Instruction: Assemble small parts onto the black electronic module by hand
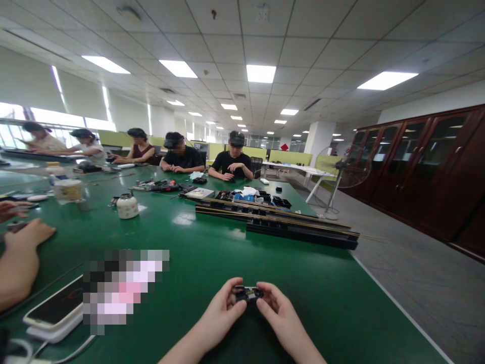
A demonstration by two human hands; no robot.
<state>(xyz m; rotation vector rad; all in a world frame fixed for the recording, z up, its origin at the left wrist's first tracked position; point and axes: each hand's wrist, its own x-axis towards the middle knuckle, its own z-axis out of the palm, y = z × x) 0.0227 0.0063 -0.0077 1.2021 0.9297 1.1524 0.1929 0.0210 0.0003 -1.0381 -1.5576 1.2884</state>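
Note:
A small dark device (249,294), with what looks like a paler metallic part in its middle, is held just above the green tabletop. My left hand (224,312) grips its left end between thumb and fingers. On the opposite end, the thumb and fingers of my right hand (278,309) are closed too. The device is too small in view to tell its exact kind. Both forearms come in from the bottom edge.
Long black rails with thin brass-coloured rods (303,235) lie ahead to the right. A phone (56,303) with cables lies at left, near another person's hand (38,232). A cream jar (128,206) stands farther off. Several people sit along the table's far side.

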